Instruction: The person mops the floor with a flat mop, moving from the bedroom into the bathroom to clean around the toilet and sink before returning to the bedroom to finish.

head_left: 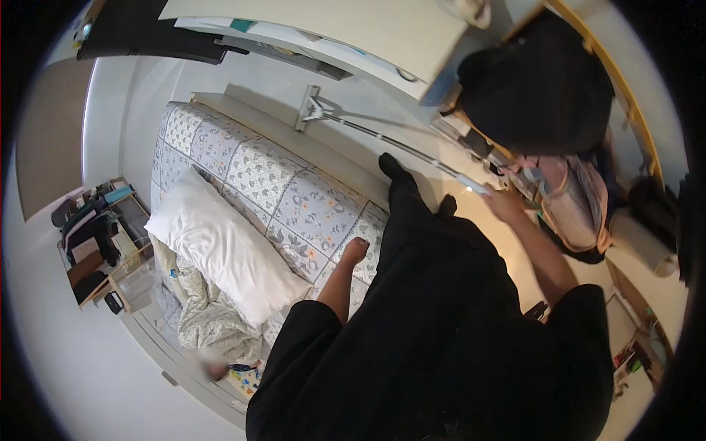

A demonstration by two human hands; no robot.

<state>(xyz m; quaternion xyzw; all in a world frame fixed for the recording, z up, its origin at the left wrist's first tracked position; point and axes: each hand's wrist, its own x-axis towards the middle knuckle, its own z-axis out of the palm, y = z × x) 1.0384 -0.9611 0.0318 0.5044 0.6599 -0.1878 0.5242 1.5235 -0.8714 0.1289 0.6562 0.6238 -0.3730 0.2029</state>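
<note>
My right hand (501,205) is wrapped round the pale grip end of a flat mop (386,138). The mop's long grey and white handle slants away across the floor. Its narrow white head (307,109) rests on the floor near the far end of the bed's side. My left hand (356,251) hangs over the edge of the bed with its fingers curled in, and nothing shows in it. Below it lies the patchwork floral bedding (312,209). My feet in black socks stand on the floor between the bed and the mop handle.
A white pillow (224,246) and a crumpled blanket (213,312) lie on the bed, near a blurred shape. A white cabinet (323,33) stands ahead. A black bag (537,84) and an open pink bag (573,202) are at the right. Shelves with clutter (95,242) stand at the left.
</note>
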